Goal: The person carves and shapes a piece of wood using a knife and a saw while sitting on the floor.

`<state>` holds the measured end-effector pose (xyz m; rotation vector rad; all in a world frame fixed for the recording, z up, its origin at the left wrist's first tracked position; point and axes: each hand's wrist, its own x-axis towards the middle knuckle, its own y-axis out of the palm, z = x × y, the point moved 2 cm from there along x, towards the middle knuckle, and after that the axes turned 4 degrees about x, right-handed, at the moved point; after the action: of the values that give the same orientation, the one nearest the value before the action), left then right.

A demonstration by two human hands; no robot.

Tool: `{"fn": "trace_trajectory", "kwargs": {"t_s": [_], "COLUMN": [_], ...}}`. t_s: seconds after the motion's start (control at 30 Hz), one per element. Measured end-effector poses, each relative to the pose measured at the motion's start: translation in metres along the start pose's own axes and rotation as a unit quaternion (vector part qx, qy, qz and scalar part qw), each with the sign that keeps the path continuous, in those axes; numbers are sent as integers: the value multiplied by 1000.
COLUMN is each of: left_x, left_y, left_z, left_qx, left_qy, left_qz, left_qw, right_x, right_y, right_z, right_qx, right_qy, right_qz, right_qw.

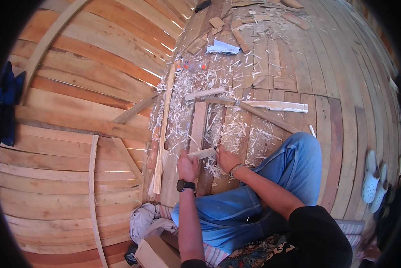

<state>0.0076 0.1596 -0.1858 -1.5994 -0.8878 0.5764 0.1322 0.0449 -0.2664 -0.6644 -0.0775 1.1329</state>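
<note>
My left hand (188,167), with a dark watch on its wrist, is closed round the left end of a short pale wood piece (202,154). At the other end of that piece my right hand (228,161) grips a knife (215,148); only a bit of its dark handle and a faint thin blade show, slanting up and left. The fingers hide the rest of the knife. Beyond the hands a flat reddish board (198,123) lies lengthwise on the floor. Pale wood shavings (178,111) are strewn all round it.
A long thin strip (167,125) lies along the plank wall (75,107). Across the floor lie a stick (267,114), a pale board (276,106) and a white sheet (223,47). Light clogs (371,181) stand at right, an open cardboard box (158,252) beside my left arm.
</note>
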Motion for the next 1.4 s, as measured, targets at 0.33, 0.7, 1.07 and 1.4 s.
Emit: {"fn": "trace_trajectory", "kwargs": {"t_s": [0.33, 0.7, 1.07, 1.4], "left_x": [-3, -21, -13, 4], "left_y": [1, 0, 3, 5], "left_z": [-1, 30, 27, 19], "left_qx": [-26, -52, -52, -20], "left_qy": [12, -49, -35, -23], "left_qz": [-7, -41, -27, -17], "left_qw": [1000, 997, 998, 999], "right_x": [18, 60, 14, -7], "right_y": [76, 60, 44, -3], "right_z": [-77, -100, -58, 4], "right_qx": [-40, 124, 7, 136], "right_qy": [53, 90, -32, -99], "right_qz": [10, 49, -57, -127], "right_qw": [998, 987, 998, 977]}}
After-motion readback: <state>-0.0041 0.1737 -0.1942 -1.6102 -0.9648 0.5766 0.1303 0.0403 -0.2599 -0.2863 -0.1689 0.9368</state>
